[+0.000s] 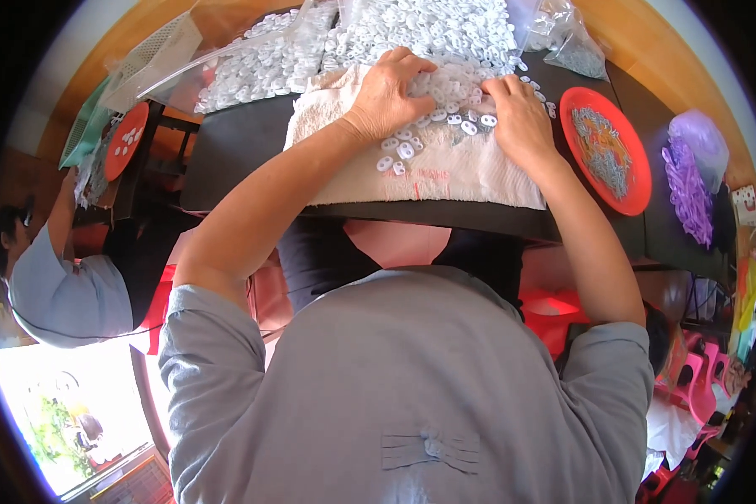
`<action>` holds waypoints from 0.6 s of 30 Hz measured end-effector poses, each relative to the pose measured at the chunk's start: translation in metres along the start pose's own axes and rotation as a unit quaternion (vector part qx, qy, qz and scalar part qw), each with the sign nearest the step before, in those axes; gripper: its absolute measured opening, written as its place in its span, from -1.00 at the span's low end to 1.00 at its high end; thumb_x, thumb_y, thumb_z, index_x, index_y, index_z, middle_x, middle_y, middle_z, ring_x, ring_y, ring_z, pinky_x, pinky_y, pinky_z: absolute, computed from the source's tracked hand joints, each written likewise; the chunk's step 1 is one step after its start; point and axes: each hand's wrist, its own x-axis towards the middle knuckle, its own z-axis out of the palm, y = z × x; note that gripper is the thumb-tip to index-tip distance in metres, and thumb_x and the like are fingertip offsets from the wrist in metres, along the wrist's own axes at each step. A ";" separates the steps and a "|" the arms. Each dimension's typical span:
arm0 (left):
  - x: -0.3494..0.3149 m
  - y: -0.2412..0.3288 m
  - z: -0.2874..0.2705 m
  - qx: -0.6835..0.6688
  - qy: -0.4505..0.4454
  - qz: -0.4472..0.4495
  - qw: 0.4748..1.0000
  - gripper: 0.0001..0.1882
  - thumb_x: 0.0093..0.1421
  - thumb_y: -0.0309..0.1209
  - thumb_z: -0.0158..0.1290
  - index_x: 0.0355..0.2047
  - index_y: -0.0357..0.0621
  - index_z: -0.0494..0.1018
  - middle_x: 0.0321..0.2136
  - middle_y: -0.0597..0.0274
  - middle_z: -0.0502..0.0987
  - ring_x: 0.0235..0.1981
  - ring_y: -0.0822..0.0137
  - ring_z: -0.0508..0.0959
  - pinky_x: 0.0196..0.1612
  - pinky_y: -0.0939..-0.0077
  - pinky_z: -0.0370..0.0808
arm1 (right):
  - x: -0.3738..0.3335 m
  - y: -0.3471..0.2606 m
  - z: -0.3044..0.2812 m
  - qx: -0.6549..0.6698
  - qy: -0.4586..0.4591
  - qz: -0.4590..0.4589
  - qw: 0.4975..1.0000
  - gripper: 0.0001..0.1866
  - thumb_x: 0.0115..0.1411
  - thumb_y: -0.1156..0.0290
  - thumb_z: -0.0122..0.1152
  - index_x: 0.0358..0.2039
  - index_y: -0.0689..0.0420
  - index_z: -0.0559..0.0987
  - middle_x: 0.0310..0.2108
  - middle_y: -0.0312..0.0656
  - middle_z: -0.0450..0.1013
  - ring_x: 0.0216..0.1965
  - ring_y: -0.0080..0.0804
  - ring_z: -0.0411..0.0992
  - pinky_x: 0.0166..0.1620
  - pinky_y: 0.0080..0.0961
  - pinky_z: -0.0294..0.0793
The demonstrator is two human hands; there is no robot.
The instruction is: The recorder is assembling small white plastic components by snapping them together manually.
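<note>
On my feed, the left hand (391,94) curves half open, thumb apart from fingers, against one side of the pile of white two-holed pieces (449,88), between twelve and one o'clock. The right hand (521,118) bends at the other side, apparently corralling it; I can't tell whether its fingertips grip any. The towel (353,181) underneath probably curbs sliding; the red plate (636,198), at two o'clock, sits within easy reach.
</note>
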 end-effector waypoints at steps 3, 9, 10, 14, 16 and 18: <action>0.009 -0.005 0.006 -0.043 0.009 -0.003 0.999 -0.55 -0.18 -0.32 0.19 -0.21 -0.19 0.55 -0.41 0.10 0.42 -0.24 0.10 0.44 -0.11 0.32 0.43 | -0.004 0.003 -0.001 0.002 0.016 0.008 1.000 -0.60 0.03 0.67 -0.04 -0.10 0.06 0.46 -0.14 -0.14 0.37 -0.04 -0.06 0.35 0.00 -0.20 0.38; 0.017 -0.005 0.012 -0.039 -0.006 0.000 0.999 -0.53 -0.18 -0.30 0.21 -0.18 -0.17 0.56 -0.36 0.13 0.43 -0.20 0.13 0.44 -0.06 0.34 0.43 | -0.010 0.011 -0.005 0.000 0.019 0.011 1.000 -0.57 0.02 0.68 -0.04 -0.07 0.06 0.46 -0.14 -0.14 0.37 -0.04 -0.05 0.35 0.00 -0.21 0.37; 0.017 -0.004 0.012 -0.042 -0.014 -0.013 0.999 -0.53 -0.18 -0.30 0.21 -0.18 -0.17 0.56 -0.35 0.13 0.43 -0.19 0.14 0.44 -0.05 0.34 0.43 | -0.011 0.012 -0.005 -0.004 0.018 0.015 1.000 -0.57 0.02 0.68 -0.04 -0.07 0.06 0.46 -0.14 -0.14 0.37 -0.04 -0.05 0.35 0.00 -0.21 0.37; 0.018 -0.001 0.018 -0.062 -0.010 -0.034 0.997 -0.54 -0.17 -0.29 0.22 -0.20 -0.18 0.56 -0.33 0.15 0.43 -0.20 0.19 0.44 -0.07 0.38 0.43 | -0.015 0.020 -0.006 0.007 0.020 0.000 1.000 -0.57 0.00 0.69 -0.02 -0.08 0.09 0.45 -0.13 -0.14 0.37 -0.04 -0.04 0.34 -0.01 -0.21 0.37; 0.020 -0.001 0.023 -0.064 -0.005 -0.029 0.997 -0.54 -0.17 -0.29 0.22 -0.20 -0.18 0.56 -0.34 0.16 0.43 -0.22 0.21 0.44 -0.08 0.39 0.44 | -0.017 0.023 -0.008 0.008 0.023 -0.006 1.000 -0.57 0.00 0.69 -0.01 -0.08 0.09 0.45 -0.13 -0.13 0.37 -0.04 -0.03 0.34 -0.01 -0.21 0.37; 0.021 0.000 0.026 -0.068 -0.001 -0.024 0.997 -0.54 -0.17 -0.29 0.22 -0.21 -0.19 0.56 -0.34 0.16 0.43 -0.23 0.22 0.45 -0.10 0.40 0.44 | -0.019 0.027 -0.010 0.021 0.028 -0.014 0.999 -0.59 0.00 0.69 0.00 -0.10 0.09 0.46 -0.14 -0.13 0.37 -0.05 -0.03 0.35 -0.03 -0.20 0.38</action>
